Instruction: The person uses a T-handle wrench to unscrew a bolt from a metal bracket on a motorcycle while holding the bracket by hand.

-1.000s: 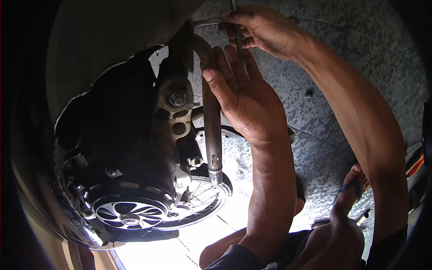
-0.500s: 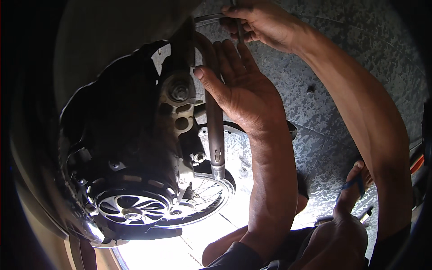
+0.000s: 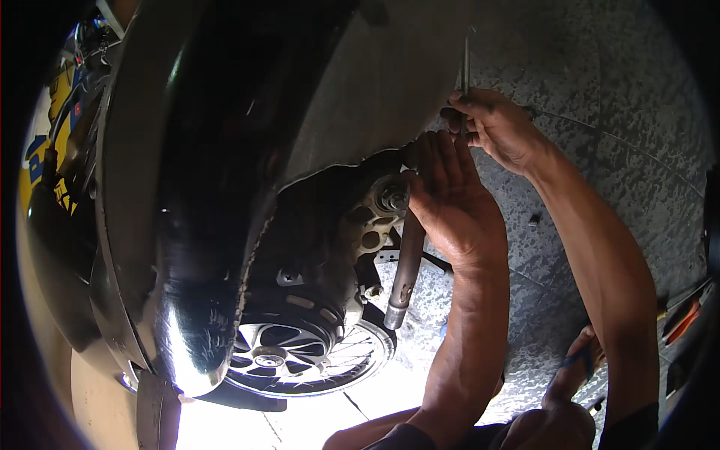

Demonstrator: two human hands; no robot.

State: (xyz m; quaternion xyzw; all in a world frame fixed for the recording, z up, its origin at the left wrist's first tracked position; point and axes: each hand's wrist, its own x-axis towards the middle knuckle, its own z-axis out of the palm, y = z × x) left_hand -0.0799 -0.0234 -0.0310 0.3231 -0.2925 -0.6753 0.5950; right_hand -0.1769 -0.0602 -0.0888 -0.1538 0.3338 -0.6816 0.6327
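Observation:
My left hand is raised palm toward me, fingers stretched out against the upper part of a dark metal pipe under a vehicle's black body panel. Just beyond it, my right hand grips a thin metal rod; some of its fingertips are hidden. Left of the pipe are a metal bracket with holes and a bolt. Below them shows a wheel with silver spokes, and another spoked wheel behind it.
My bare foot with a blue strap is at lower right. A small metal piece lies on the grey speckled floor. Orange-handled tools lie at the right edge. Yellow-and-blue items show past the vehicle at far left.
The view has shifted, so the vehicle and hands appear lower and farther right, with more body panel showing at left. My hands keep much the same places on the pipe and rod.

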